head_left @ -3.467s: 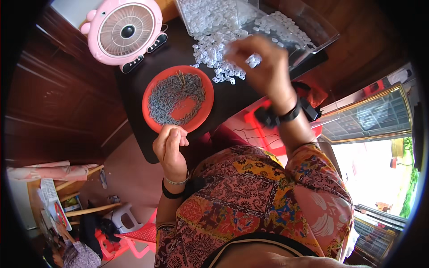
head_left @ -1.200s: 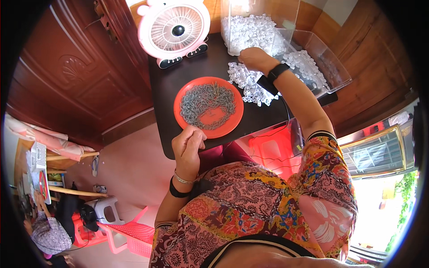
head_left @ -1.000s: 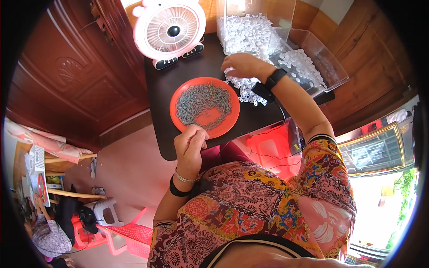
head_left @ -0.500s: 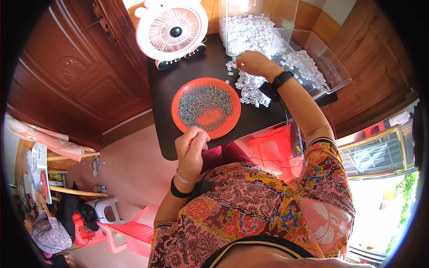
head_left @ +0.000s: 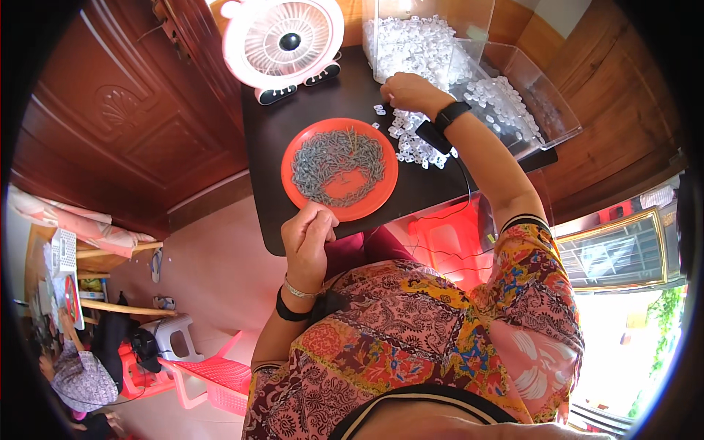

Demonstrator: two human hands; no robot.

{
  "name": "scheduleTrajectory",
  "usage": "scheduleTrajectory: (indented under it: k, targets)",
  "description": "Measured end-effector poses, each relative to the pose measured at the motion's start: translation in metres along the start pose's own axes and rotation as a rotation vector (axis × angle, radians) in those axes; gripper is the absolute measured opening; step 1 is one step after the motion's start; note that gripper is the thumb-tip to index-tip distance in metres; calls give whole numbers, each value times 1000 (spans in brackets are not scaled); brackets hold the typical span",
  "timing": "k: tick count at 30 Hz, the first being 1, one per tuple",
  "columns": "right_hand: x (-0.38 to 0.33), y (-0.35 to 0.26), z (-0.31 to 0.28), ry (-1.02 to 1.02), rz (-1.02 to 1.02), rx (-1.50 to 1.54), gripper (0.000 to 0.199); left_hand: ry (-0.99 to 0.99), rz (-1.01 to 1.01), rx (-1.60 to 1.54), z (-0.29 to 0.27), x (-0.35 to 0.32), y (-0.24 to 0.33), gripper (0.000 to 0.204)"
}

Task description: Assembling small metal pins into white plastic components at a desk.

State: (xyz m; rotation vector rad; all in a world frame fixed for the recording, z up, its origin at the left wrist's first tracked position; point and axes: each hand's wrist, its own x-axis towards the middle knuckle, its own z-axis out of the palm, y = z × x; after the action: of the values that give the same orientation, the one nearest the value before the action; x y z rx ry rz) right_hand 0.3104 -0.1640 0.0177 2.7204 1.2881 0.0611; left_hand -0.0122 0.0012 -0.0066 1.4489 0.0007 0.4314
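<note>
The left hand [head_left: 308, 236] hovers at the near rim of a round orange plastic plate [head_left: 340, 169] heaped with small grey metal pieces; its fingers are pinched together, on what I cannot tell. Behind the plate stands a pink desk fan [head_left: 282, 40]. On the black table [head_left: 264, 150], the right hand [head_left: 408, 92] rests curled over a scatter of small clear plastic parts [head_left: 412, 144], its grip hidden, just beside a clear plastic bin [head_left: 513, 95].

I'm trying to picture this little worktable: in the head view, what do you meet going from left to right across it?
Left hand at the table's near edge → orange plate of small grey metal pieces → loose white plastic pieces under the right hand → clear plastic bin of more white pieces.
</note>
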Motion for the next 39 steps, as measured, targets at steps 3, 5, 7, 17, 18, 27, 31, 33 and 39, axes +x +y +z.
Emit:
scheduleTrajectory:
  k: [3, 5, 7, 17, 18, 27, 31, 33, 39]
  targets:
    - [-5, 13, 10, 91, -35, 166, 14, -33, -9, -9, 4, 2, -1, 21]
    - [-5, 10, 8, 118, -62, 271, 18, -51, -8, -9, 7, 4, -2, 21]
    - [-5, 0, 5, 91, -60, 312, 18, -53, -16, -3, 8, 5, -3, 21]
    - [-3, -10, 3, 25, -72, 236, 17, -103, -64, 59, 12, 5, -3, 21]
    - [-5, -8, 3, 25, -69, 218, 17, -103, -60, 58, 14, 5, -3, 21]
    - [-10, -18, 3, 127, -266, 394, 14, -93, -61, 81, 15, 3, -1, 21]
    - [-7, -27, 5, -38, -231, 319, 22, -66, -34, 61, 14, 2, 0, 21]
    - [-8, -26, 5, -44, -162, 277, 19, -49, -29, 54, 11, 0, 1, 21]
    - [-12, -34, -3, -63, -152, 194, 18, -6, -26, 22, 6, -3, -2, 22]
